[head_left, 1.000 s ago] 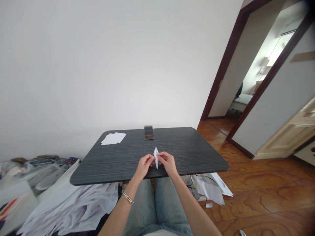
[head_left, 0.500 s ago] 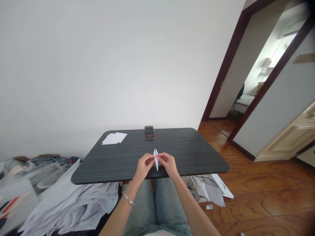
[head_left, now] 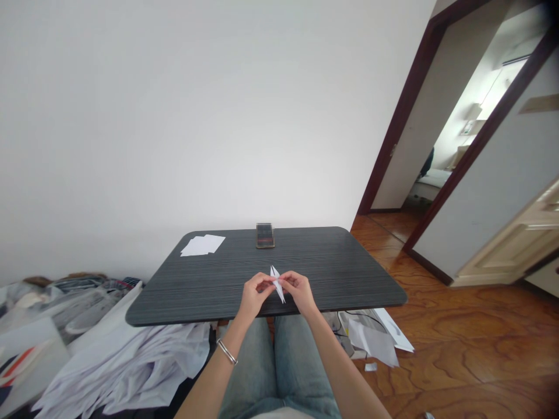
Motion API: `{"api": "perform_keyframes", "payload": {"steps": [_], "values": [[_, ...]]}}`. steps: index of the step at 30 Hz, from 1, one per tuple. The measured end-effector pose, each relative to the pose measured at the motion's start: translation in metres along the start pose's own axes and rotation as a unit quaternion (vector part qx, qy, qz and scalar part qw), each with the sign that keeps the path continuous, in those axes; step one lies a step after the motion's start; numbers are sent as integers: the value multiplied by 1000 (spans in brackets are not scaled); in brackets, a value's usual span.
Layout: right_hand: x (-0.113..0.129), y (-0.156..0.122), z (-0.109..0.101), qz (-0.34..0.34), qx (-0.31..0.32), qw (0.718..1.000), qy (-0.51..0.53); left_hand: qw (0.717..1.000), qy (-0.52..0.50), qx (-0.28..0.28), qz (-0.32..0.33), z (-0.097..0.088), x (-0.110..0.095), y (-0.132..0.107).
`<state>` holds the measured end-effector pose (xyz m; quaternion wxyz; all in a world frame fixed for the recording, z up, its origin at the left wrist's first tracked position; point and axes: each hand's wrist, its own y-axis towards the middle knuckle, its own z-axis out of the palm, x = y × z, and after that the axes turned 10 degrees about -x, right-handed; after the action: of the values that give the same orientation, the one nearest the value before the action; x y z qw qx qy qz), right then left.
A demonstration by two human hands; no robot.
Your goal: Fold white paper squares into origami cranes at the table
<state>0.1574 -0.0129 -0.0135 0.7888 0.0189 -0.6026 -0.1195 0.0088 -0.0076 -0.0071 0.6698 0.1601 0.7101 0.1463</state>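
A small folded white paper [head_left: 278, 289], narrow and pointed at both ends, is held above the near part of the dark table [head_left: 332, 262]. Its far end shows a split between two points. My left hand [head_left: 255, 294] pinches its left side at the middle, a silver bracelet [head_left: 227, 352] on that wrist. From the other side my right hand [head_left: 299, 289] pinches it between thumb and fingers. The fingertips of both hands nearly meet and cover the paper's middle.
Several white paper sheets [head_left: 203, 245] lie at the table's back left. A phone-like device [head_left: 264, 235] stands at the back middle. White cloth [head_left: 131, 366] is heaped below on the left; papers and cables [head_left: 371, 337] lie under the right side.
The folded paper has turned between my fingers: its far tip now leans left and its near tip points right. Both hands have stayed nearly in place.
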Motion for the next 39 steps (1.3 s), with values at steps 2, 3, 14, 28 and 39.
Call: {"api": "perform_keyframes", "payload": {"steps": [2, 3, 14, 28, 39], "values": [[-1, 0, -1, 4, -2, 1000, -2, 1000, -2, 2, 9, 0, 0, 0], [-2, 0, -1, 5, -4, 1000, -2, 1000, -3, 2, 12, 1, 0, 0], [-1, -1, -2, -12, 16, 1000, 3, 1000, -16, -14, -10, -1, -2, 1], [4, -4, -1, -16, 80, 996, 30, 999, -2, -39, -11, -1, -5, 1], [3, -3, -1, -22, 52, 998, 22, 999, 19, -33, -11, 0, -5, 0]]}}
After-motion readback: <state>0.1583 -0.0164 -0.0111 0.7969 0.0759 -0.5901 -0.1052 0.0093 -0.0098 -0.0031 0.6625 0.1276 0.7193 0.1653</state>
